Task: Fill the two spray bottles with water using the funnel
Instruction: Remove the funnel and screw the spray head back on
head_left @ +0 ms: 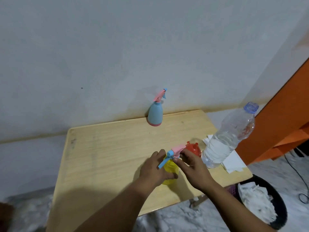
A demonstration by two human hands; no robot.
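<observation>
A yellow spray bottle [170, 169] stands near the middle of the wooden table [107, 148]. My left hand [154, 168] wraps around its body. My right hand [190, 164] pinches its pink and blue spray head [177, 150] at the neck. A red funnel [194, 148] lies on the table just behind my right hand. A blue spray bottle [155, 114] with a pink base and spray head stands upright at the table's far edge by the wall. A clear water bottle [229, 134], uncapped and partly full, stands to the right.
White paper sheets [234, 162] lie under the water bottle at the table's right edge. A black bin [282, 206] holding crumpled white paper sits on the floor at the right. An orange panel [284, 106] rises beyond it. A cable runs across the floor.
</observation>
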